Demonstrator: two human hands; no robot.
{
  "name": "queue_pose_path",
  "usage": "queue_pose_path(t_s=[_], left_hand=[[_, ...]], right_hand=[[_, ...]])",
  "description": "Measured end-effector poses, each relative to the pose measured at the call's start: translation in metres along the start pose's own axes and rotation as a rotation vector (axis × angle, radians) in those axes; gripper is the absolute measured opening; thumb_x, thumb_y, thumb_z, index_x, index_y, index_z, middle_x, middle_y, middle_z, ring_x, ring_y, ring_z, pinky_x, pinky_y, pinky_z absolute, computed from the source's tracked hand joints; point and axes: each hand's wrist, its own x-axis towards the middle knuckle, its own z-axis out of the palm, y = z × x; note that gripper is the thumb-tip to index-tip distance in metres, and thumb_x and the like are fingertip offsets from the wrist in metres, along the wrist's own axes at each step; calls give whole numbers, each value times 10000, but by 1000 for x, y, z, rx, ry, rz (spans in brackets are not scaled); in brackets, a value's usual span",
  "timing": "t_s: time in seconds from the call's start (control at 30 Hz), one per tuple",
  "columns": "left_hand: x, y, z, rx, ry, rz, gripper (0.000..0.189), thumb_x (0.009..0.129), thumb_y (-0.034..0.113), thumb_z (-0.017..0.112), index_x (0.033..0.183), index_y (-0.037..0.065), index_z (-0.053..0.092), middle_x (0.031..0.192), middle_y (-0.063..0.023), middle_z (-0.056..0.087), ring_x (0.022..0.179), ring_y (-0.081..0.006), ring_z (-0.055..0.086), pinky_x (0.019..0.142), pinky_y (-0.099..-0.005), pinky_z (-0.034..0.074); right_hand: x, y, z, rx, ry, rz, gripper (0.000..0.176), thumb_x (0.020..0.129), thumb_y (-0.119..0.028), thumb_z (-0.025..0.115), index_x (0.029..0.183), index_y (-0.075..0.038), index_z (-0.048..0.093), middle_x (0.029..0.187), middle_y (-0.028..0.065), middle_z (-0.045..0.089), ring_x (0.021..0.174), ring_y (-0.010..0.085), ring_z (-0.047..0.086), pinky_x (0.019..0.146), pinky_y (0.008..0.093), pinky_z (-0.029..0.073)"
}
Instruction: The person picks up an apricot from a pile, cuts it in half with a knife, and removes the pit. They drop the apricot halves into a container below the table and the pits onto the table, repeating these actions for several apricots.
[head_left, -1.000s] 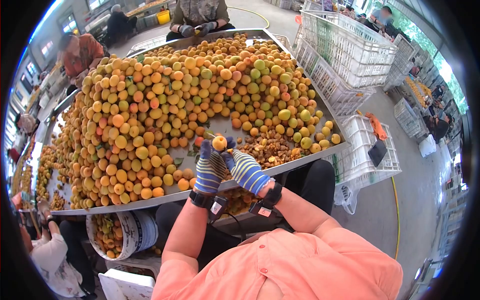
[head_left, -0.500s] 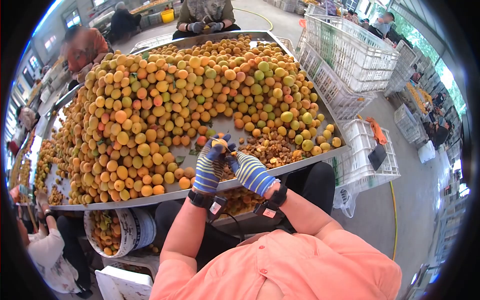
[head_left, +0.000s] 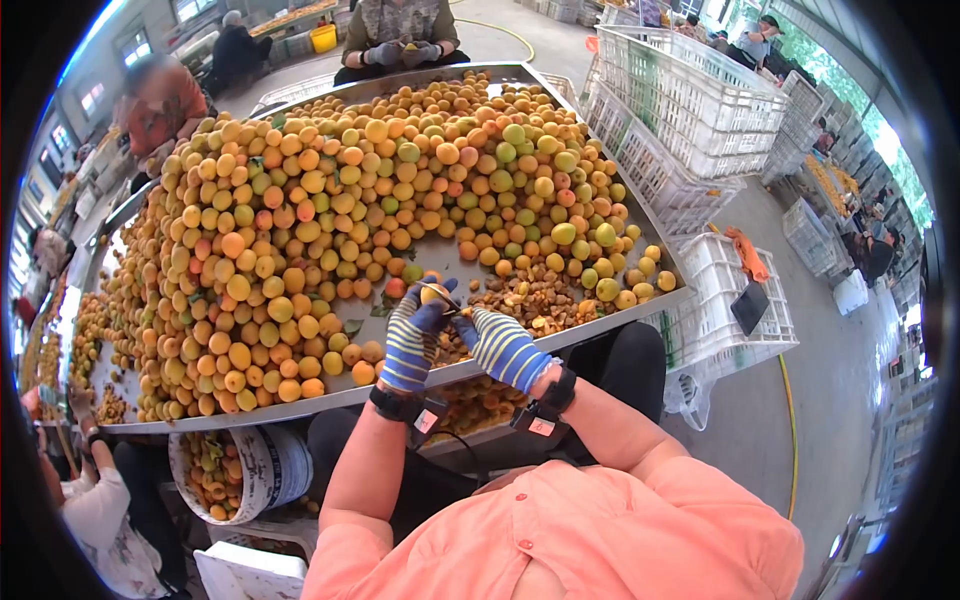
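In a striped glove, my left hand [head_left: 414,335] is closed around an orange-yellow apricot [head_left: 432,293], held up over the near edge of the metal table. My right hand [head_left: 503,346], gloved alike, has its fingers pinched close to the fruit's right side. Something thin and dark seems to poke out at its fingertips, too small to make out. Just beyond my hands lies a heap of brown pits and scraps [head_left: 540,297]. A big mound of apricots [head_left: 300,230], orange to green, covers much of the table.
The table's metal rim [head_left: 255,403] runs before me. Below it at left, a white bucket [head_left: 262,470] holds apricots. White crates [head_left: 690,95] are stacked at right, one bearing an orange cloth [head_left: 746,254]. Across the table sits a person with gloved hands [head_left: 400,54]; another person [head_left: 165,105] is at left.
The view has shifted slightly. My left hand still holds the apricot, and my right hand stays against its side. The person across has brought their hands closer together.
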Motion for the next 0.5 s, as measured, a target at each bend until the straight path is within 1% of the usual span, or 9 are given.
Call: queue_pose_path(t_s=[0.03,0.07,0.1,0.13,0.2,0.23,0.33,0.43,0.5], left_hand=[[2,-4,-3,-185,-16,-70,542,882,369,583,1237,-23,467,1210,-206,547,1080,-296,557,917,-383,480],[3,-7,-6,-368,-32,-143,572,892,422,554,1241,-22,461,1212,-206,547,1098,-308,546,929,-392,472],[3,-6,-4,-473,-15,-232,600,920,491,451,1238,-18,451,1233,-205,535,1126,-335,521,943,-416,458],[2,-7,-1,-459,-18,-245,582,922,476,458,1232,-16,456,1232,-205,535,1125,-333,523,944,-421,457],[-1,-8,2,-438,-16,-270,546,925,447,474,1218,-13,465,1229,-204,537,1122,-331,525,944,-430,455],[-2,-9,1,-395,6,-259,524,904,405,539,1212,-14,466,1188,-223,555,1114,-327,533,956,-424,448],[1,-13,-10,-342,13,-189,469,879,307,612,1190,-23,489,1126,-221,584,1084,-306,559,935,-406,473],[5,-11,-13,-65,103,-23,422,866,234,638,1166,-34,510,1122,-209,585,1043,-284,583,891,-388,508],[4,-5,-9,56,115,11,402,861,211,644,1154,-36,523,1137,-199,579,1031,-277,589,866,-383,524]], right_hand=[[0,-1,0,12,20,-9,401,923,-344,478,956,42,586,754,255,619,763,391,613,679,450,479],[0,0,3,30,60,-29,368,916,-314,495,932,43,587,733,253,612,736,394,607,653,455,473],[1,3,7,48,99,-47,336,909,-284,512,909,44,588,712,251,605,709,396,601,628,459,467],[1,5,9,63,137,-64,305,902,-254,528,885,45,589,690,249,599,682,399,595,603,463,461],[-1,3,11,17,128,-21,313,906,-266,525,880,40,588,687,246,598,679,396,597,601,465,462],[-2,1,11,-6,125,0,318,907,-272,523,877,37,587,685,244,598,677,395,597,601,465,463],[-1,-1,11,-61,79,44,331,910,-290,519,875,31,588,675,238,598,665,391,598,592,462,464],[2,1,11,-68,69,21,322,909,-282,519,872,28,594,668,238,597,647,388,598,575,455,462],[2,3,9,-66,47,8,345,913,-300,507,876,32,593,677,241,600,664,389,602,596,455,468]])
